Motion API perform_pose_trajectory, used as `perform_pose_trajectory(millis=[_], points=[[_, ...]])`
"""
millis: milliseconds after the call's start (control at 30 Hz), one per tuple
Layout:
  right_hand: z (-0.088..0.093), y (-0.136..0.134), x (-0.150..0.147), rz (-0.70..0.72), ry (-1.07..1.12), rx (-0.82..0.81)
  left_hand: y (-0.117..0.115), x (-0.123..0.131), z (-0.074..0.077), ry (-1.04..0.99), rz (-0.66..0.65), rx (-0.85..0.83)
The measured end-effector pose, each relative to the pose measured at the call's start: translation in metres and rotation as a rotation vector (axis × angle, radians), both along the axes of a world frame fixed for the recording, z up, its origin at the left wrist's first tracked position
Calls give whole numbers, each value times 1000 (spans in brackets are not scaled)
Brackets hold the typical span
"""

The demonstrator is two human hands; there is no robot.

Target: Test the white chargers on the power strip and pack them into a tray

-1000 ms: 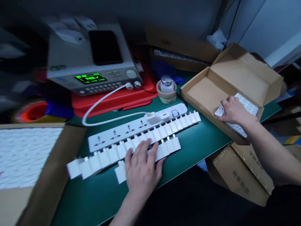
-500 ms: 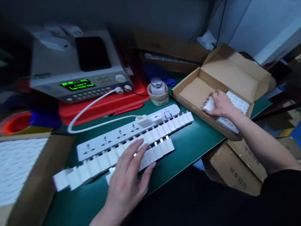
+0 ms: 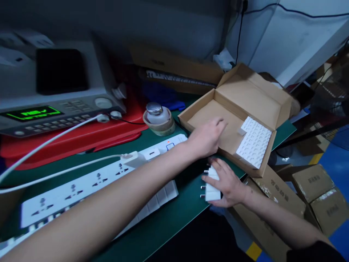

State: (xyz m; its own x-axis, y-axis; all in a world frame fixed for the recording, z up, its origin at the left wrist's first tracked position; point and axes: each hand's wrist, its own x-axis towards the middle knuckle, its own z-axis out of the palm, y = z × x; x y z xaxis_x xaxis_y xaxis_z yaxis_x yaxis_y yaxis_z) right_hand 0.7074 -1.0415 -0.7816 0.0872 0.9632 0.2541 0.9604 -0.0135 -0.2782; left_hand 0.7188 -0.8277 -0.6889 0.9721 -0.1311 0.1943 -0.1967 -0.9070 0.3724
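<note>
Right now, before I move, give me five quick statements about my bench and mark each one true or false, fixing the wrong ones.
1. The right hand holds white plugs. True.
2. Their prongs point toward the wrist. False: the metal prongs point away from the right hand.
3. The cardboard box stands open, with white pieces packed inside. True.
4. Every screen is dark. False: one screen glows green.
5. The left forearm crosses over the power strip. True.

Dim, bluish illum.; rear wall (image 3: 169,25) in shadow; green display (image 3: 32,113) glowing, text blurred; instrument (image 3: 20,84) soft, stretched nr. L. edge.
</note>
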Motion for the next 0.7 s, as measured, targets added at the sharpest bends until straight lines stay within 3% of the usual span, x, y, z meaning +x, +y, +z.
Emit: perform_pose_trajectory(millis=[167, 300, 400, 533, 700], points=[[-4, 3, 3, -9, 53, 28, -40, 106, -13, 206, -157, -57], [-6, 3, 4, -10, 90, 49, -55, 158, -28, 248, -258, -57], [-8, 3, 4, -19, 112, 54, -53, 172, -35, 244, -325, -33], [-7, 4, 5, -19, 129, 60, -48, 172, -41, 238, -410, -85], [-5, 4, 5, -38, 118, 65, -49, 152, -39, 229, -214, -122]])
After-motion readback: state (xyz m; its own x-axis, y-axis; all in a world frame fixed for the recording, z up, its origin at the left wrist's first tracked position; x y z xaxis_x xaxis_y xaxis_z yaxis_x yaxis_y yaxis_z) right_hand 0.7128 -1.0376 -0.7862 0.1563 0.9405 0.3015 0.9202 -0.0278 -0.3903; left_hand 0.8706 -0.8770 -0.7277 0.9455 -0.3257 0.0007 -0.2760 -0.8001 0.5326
